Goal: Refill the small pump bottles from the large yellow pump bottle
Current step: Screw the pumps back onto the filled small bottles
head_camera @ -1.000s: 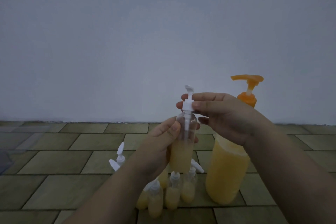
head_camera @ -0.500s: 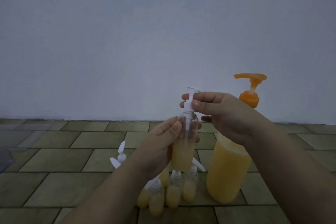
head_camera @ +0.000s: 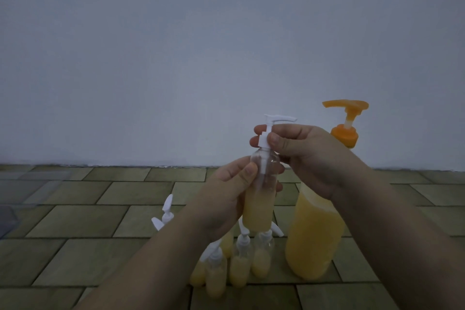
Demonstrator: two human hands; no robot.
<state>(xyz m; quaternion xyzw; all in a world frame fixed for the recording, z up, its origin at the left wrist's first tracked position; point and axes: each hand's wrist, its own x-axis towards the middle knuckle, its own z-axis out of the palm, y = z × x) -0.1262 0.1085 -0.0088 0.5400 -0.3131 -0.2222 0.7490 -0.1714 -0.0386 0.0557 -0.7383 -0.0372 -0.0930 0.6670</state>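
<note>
While left hand (head_camera: 226,199) grips small bottle (head_camera: 259,199), right hand (head_camera: 302,156) pinches its pump collar (head_camera: 263,139).

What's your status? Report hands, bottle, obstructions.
Left hand grips small bottle body, held upright. Right hand pinches its white pump collar. Large yellow bottle stands behind right wrist. Nothing obstructing.

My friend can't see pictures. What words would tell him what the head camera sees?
Two hands hold up a small clear bottle, half full of yellow liquid: the left hand grips its body and the right hand pinches its white pump collar. Below, several small pump bottles stand on a tiled floor beside a large yellow bottle with an orange pump.
</note>
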